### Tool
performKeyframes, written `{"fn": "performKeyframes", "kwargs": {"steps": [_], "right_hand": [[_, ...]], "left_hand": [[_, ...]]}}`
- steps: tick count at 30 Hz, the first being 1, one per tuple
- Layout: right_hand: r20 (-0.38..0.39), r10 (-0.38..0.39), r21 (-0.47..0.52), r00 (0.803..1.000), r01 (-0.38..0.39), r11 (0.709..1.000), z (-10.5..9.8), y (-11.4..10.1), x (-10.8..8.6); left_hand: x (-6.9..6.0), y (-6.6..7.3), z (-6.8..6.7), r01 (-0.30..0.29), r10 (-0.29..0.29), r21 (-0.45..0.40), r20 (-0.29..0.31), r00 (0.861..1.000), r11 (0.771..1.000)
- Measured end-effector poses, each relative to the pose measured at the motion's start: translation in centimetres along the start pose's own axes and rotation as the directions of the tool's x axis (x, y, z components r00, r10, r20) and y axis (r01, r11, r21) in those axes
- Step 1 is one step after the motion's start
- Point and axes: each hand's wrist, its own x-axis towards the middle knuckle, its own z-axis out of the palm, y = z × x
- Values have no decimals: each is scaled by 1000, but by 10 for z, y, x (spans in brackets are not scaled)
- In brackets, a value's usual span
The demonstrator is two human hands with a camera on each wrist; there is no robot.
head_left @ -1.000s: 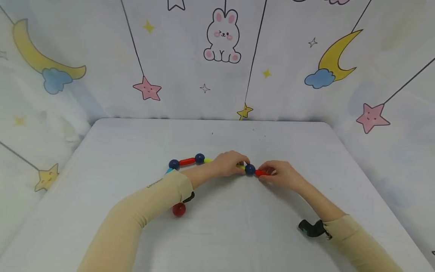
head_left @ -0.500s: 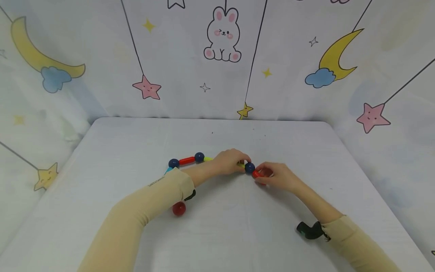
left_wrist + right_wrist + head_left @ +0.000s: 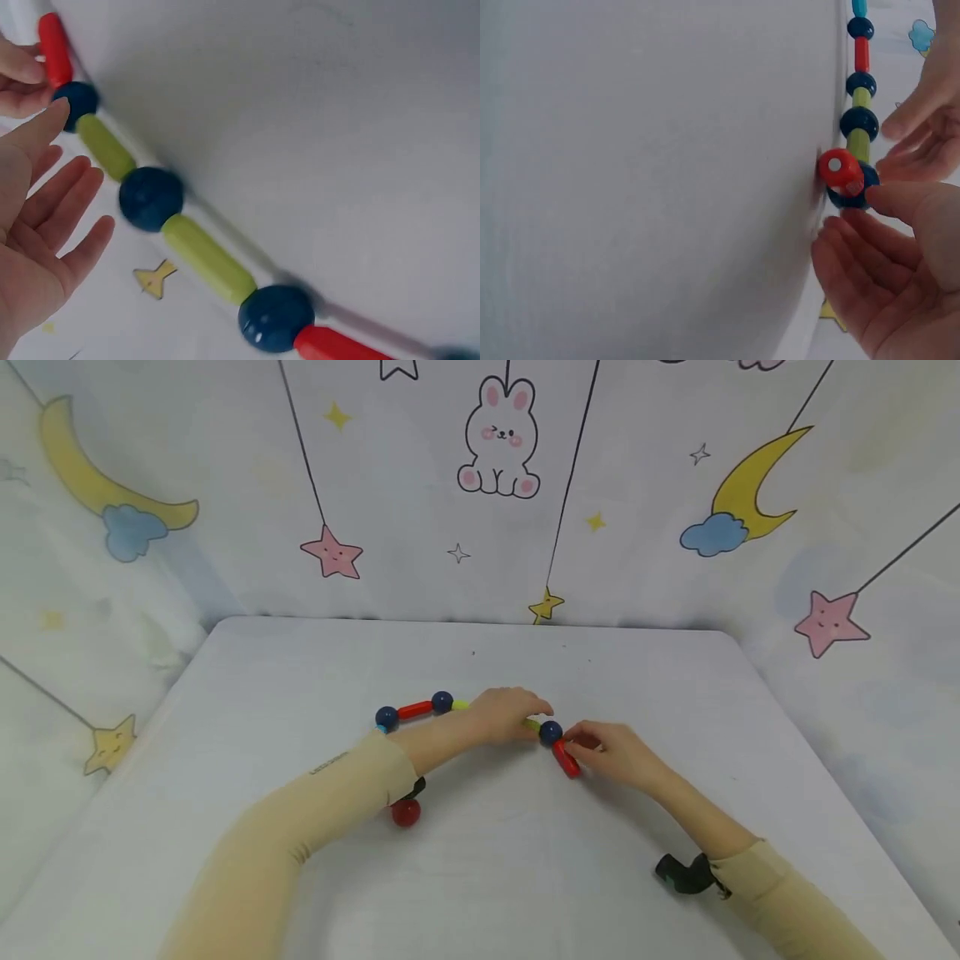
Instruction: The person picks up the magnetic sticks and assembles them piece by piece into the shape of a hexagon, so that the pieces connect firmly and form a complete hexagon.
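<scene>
A chain of magnetic rods and balls lies across the white table. At its right end, a red rod (image 3: 567, 760) points toward the table's front from a navy ball (image 3: 551, 732). My left hand (image 3: 502, 714) is over the yellow-green rods (image 3: 210, 259), its fingers loose; its thumb overlaps the end ball in the left wrist view, and contact is unclear. Beside the red rod is my right hand (image 3: 615, 752), thumb and fingers apart around the end ball in the right wrist view. Farther left, another red rod (image 3: 416, 710) joins two navy balls, and a blue piece is mostly hidden by my sleeve.
A red ball (image 3: 406, 812) sits beside my left sleeve, partly covered by it. The black wrist camera (image 3: 684, 874) hangs at my right cuff. A cloth printed with a rabbit (image 3: 501, 439), stars and moons rises behind the table (image 3: 480, 885).
The red end rod has swung from pointing right to pointing toward the front. My right fingers have loosened from it. My left fingers have eased off near the end ball.
</scene>
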Motion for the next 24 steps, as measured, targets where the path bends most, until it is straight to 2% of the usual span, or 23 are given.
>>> {"fn": "performKeyframes", "kwargs": {"steps": [2, 4, 7, 11, 15, 19, 24], "right_hand": [[-27, -99, -58, 995, 98, 994, -2, 1, 1], [-30, -212, -123, 977, 207, 971, -4, 3, 2], [35, -316, -174, 948, 317, 932, -9, 5, 3], [119, -373, -209, 920, 390, 897, -13, 6, 3], [135, -402, -244, 906, 424, 872, -14, 7, 3], [130, -428, -256, 894, 447, 857, -12, 7, 5], [123, -441, -257, 889, 458, 851, -9, 6, 8]], "left_hand": [[-15, 1, -8, -1, 1, -1, -7, 1000, 1000], [-35, 0, -15, 4, -4, -28, 0, 1000, 1000], [-74, -7, -24, 7, -2, -109, 41, 999, 994], [-130, -18, -22, 25, -5, -207, 95, 995, 978], [-175, -27, -8, 74, -45, -242, 124, 991, 967], [-204, -31, 4, 128, -111, -200, 94, 989, 971], [-220, -31, 14, 130, -136, -147, -32, 990, 980]]}}
